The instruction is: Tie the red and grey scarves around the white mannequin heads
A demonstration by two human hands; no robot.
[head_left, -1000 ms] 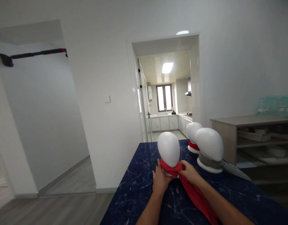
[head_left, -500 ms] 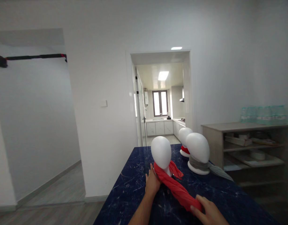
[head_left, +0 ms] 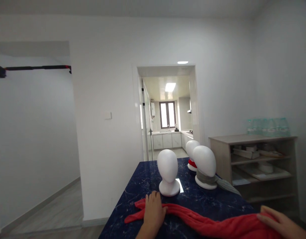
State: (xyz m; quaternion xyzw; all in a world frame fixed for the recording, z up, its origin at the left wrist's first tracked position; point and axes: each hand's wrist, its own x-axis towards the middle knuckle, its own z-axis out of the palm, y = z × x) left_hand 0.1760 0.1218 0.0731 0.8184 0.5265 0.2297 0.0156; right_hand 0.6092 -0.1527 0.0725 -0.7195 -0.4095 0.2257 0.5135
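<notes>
A long red scarf (head_left: 192, 219) lies stretched across the dark blue marbled table (head_left: 212, 197), just in front of a bare white mannequin head (head_left: 168, 172). My left hand (head_left: 153, 212) rests flat on the scarf near its left end, fingers together and extended. At the lower right, my right hand (head_left: 279, 223) lies over the scarf's other end, its fingers curved onto the cloth. Behind the bare head stand two more white heads: one (head_left: 204, 166) wears a grey scarf, the other (head_left: 191, 154) a red one.
A wooden shelf unit (head_left: 257, 159) with dishes and water bottles on top stands right of the table. A doorway (head_left: 167, 113) beyond the table opens into a kitchen. An open passage with a black pull-up bar (head_left: 35, 68) lies to the left.
The red scarf has come off the near mannequin head and now lies flat on the table. My right hand drew its end out to the right; my left hand moved down onto it.
</notes>
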